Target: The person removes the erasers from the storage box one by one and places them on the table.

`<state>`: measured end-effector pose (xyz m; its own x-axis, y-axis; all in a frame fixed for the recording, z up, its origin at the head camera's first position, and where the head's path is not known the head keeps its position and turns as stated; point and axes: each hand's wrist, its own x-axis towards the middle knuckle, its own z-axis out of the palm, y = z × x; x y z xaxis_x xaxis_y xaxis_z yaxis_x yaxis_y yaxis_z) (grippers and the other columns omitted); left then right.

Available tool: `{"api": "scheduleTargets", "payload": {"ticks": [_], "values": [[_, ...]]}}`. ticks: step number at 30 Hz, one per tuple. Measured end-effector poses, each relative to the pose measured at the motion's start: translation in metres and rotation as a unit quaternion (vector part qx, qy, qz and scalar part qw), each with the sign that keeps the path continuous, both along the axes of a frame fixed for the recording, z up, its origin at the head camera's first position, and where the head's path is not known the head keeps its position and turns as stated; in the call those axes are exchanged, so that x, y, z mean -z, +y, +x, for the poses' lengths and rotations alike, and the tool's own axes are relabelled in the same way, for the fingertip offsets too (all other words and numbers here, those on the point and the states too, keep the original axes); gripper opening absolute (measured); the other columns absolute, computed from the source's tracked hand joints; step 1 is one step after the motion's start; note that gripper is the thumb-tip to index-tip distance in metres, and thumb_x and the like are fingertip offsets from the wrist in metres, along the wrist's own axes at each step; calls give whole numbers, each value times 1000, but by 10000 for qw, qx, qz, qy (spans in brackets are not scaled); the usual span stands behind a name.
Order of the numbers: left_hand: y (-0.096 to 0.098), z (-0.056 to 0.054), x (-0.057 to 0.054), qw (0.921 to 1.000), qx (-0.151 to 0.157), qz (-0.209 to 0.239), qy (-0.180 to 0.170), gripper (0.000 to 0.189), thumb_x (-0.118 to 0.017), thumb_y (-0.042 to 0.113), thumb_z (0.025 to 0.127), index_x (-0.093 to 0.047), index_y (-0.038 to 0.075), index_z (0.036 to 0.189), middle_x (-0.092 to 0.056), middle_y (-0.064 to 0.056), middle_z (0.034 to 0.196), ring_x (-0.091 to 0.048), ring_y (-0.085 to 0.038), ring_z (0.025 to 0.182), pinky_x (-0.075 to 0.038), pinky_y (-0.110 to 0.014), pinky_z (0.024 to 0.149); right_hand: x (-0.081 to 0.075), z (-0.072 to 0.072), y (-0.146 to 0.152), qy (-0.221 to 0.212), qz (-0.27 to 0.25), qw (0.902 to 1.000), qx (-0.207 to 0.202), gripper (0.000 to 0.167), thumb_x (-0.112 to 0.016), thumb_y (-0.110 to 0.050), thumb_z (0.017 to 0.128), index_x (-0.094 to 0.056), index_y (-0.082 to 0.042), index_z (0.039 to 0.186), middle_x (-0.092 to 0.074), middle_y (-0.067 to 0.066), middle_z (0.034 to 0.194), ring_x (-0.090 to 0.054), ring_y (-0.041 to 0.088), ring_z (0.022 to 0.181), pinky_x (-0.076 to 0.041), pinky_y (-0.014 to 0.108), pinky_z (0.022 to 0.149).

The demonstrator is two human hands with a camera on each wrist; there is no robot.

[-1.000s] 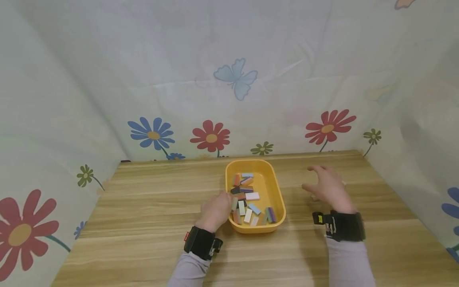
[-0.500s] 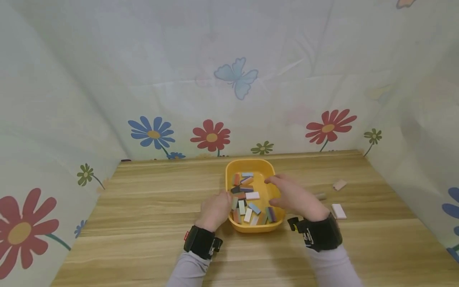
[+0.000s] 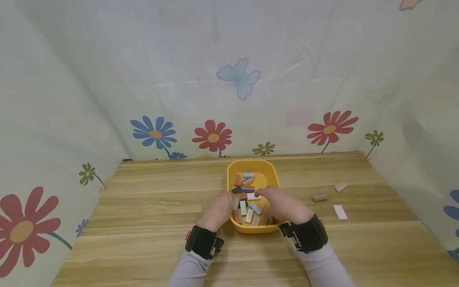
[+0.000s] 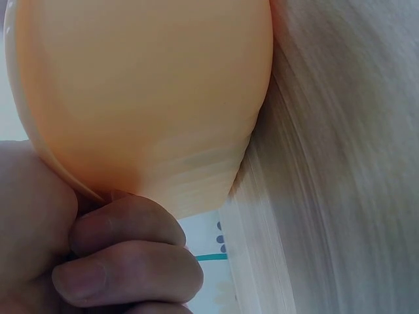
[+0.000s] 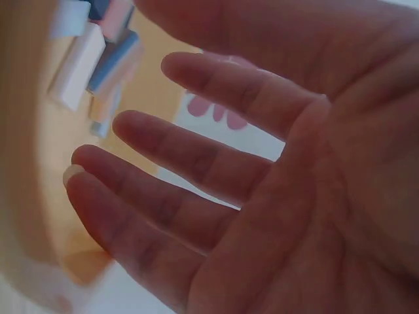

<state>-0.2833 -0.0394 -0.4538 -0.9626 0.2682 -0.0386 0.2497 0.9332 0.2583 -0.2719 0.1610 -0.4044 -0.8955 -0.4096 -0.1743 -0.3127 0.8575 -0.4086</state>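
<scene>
A yellow plastic tub stands on the wooden table, holding several small rectangular blocks in white, blue, green, orange and black. My left hand grips its left rim; in the left wrist view, curled fingers press against the outer wall. Over the tub's right side reaches my right hand, thumb and fingers spread with nothing between them. In the right wrist view its fingers are loosely extended, and a white block lies beyond them among others. My right hand covers part of the tub's right rim.
On the table right of the tub lie a white block, a brown piece and a beige piece. A pale cloth backdrop printed with flowers encloses the back and sides.
My right hand has moved left from the loose pieces on the table to above the tub, uncovering those pieces. An orange block appeared near the tub's front. My left hand keeps its hold on the rim.
</scene>
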Motion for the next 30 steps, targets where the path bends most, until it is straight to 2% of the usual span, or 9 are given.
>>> {"api": "scheduleTargets", "payload": {"ticks": [2, 7, 10, 17, 20, 25, 30], "values": [[0, 0, 0, 9995, 153, -239, 121, 11, -53, 17, 100, -62, 10, 97, -50, -2, 76, -48, -19, 57, -37, -31, 47, 4, -1, -3, -62, -35, 10000, -6, 39, -74, -10, 85, -62, -8, 122, -61, 11, 113, -53, 21, 90, -47, 38, 77], [1, 0, -1, 9995, 148, -254, 141, 11, -54, 16, 100, -62, 10, 97, -49, -2, 75, -47, -19, 56, -36, -30, 46, 13, -3, -11, -204, -19, 9998, -2, 42, -74, -10, 82, -63, -9, 122, -62, 6, 106, -52, 19, 86, -45, 37, 74], [0, 0, -1, 9994, 173, -268, 134, 11, -54, 16, 100, -62, 10, 98, -49, -2, 75, -48, -19, 57, -36, -30, 46, 18, -4, -13, -166, 49, 9998, -77, 47, -75, -8, 77, -63, -8, 123, -62, 5, 105, -52, 19, 87, -44, 37, 77], [1, -2, -3, 9999, 53, -87, -23, 13, -51, 17, 101, -62, 10, 99, -49, -2, 76, -48, -20, 57, -36, -31, 47, 32, -8, -14, 179, 108, 9990, -406, 42, -73, -3, 77, -64, -6, 118, -64, 4, 101, -54, 19, 86, -45, 39, 81], [1, -3, -3, 9999, -30, 56, -86, 17, -49, 19, 102, -62, 9, 99, -49, -3, 74, -48, -20, 56, -36, -30, 47, 34, -9, -15, 238, 129, 9988, -398, 43, -72, -1, 75, -64, -5, 117, -64, 5, 101, -55, 19, 89, -46, 40, 83], [0, -1, -3, 9997, -106, 169, -131, 18, -48, 21, 103, -61, 9, 97, -49, -3, 71, -47, -20, 55, -35, -30, 47, 37, -10, -18, 112, 159, 9994, -273, 46, -71, 0, 76, -64, -6, 121, -65, 7, 109, -54, 20, 92, -45, 39, 85], [-1, 0, -1, 9987, -356, 352, -32, 29, -40, 25, 105, -60, 9, 92, -54, -6, 72, -53, -23, 61, -42, -37, 53, 37, -9, -20, 32, 127, 9995, -288, 37, -70, 1, 77, -65, -8, 113, -62, 3, 96, -52, 20, 84, -43, 38, 76]]}}
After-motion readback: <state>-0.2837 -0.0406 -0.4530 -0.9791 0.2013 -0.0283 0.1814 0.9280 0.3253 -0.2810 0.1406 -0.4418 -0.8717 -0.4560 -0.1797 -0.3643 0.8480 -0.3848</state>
